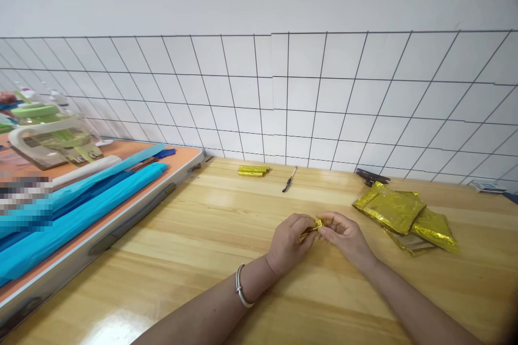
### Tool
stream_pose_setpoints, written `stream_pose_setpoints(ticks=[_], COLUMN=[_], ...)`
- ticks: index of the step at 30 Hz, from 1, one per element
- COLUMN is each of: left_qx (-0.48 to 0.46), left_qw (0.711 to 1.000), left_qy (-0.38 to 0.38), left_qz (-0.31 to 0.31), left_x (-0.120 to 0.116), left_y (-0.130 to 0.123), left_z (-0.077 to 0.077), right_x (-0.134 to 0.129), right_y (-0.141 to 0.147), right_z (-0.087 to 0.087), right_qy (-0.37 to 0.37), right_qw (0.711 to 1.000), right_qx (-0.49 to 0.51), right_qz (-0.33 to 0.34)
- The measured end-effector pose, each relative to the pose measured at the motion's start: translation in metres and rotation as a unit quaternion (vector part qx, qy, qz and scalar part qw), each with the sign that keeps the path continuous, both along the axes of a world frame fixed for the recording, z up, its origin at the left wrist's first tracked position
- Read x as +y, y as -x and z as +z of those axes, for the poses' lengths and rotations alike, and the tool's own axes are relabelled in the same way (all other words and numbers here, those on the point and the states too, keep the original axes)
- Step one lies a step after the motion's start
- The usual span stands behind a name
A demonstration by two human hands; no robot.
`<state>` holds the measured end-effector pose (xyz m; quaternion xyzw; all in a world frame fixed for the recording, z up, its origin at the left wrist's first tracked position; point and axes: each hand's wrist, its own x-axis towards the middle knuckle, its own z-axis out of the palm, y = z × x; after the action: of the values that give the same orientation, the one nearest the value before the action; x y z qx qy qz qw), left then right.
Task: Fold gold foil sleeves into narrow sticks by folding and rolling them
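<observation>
A small piece of gold foil [319, 223] is held between both hands above the wooden table [210, 237]. My left hand [292, 240], with a silver bangle on its wrist, is closed round the foil's left part. The fingertips of my right hand [342, 233] pinch its right end. Most of the foil is hidden by the fingers. To the right of my right hand lies a pile of flat gold foil packets [390, 207]. Two folded gold strips [253, 171] rest near the wall, left of a pen [289, 180].
A black clip-like object [372, 177] lies behind the packets. On the left, an orange-topped surface [186, 156] bears blue rolls [101, 202] and a clear container with a pale handle [56, 143]. A tiled wall [307, 97] bounds the table's back.
</observation>
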<state>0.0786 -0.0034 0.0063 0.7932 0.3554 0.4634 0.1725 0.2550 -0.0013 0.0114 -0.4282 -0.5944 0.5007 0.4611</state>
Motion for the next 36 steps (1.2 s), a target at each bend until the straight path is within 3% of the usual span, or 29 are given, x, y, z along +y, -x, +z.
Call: stream_pose_setpoints(ticks=[5,14,22,29,36], left_qx=[-0.01,-0.035,-0.084,-0.118,-0.096], left_qw=[1.0,0.999,0.979,0.97,0.977], left_qy=[0.006,0.027,0.174,0.187,0.164], left_qz=[-0.004,-0.023,-0.071,-0.101,-0.099], left_x=[0.0,0.0,0.004,0.005,0.004], left_y=[-0.001,0.0,0.005,0.006,0.006], left_z=[0.0,0.002,0.001,-0.005,-0.002], right_x=[-0.003,-0.002,-0.004,-0.007,-0.009], right_y=[0.003,0.001,0.0,0.002,0.005], right_z=[0.003,-0.005,0.008,0.014,0.014], right_qy=[-0.016,-0.086,-0.175,-0.234,-0.282], right_qw=[1.0,0.994,0.977,0.963,0.947], right_qx=[-0.02,-0.061,-0.104,-0.124,-0.132], right_qz=[-0.013,-0.026,-0.056,-0.057,-0.073])
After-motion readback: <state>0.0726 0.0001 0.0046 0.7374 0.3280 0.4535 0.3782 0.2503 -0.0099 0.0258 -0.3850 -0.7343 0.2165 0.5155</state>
